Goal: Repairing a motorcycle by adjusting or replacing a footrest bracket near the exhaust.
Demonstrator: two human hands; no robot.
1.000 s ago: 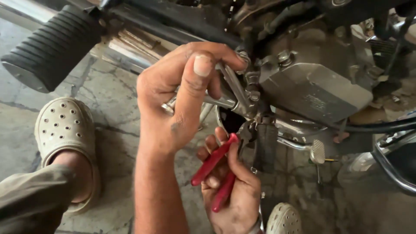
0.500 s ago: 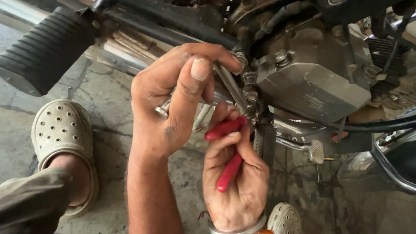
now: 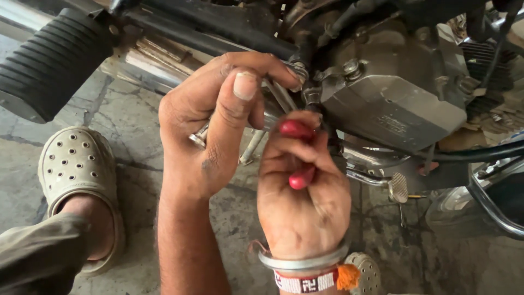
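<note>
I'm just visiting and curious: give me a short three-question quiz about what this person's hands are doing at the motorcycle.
1. True or false: the right hand grips a red-handled tool.
2. Which does the left hand touch? A) the footpeg B) a metal part beside the engine C) the clog
3. Fill in: the right wrist wears a metal ____.

Key:
1. True; its fingers close round the red handles.
2. B; its fingertips pinch a fitting at the engine's left edge.
3. Bangle, above a patterned band.
</note>
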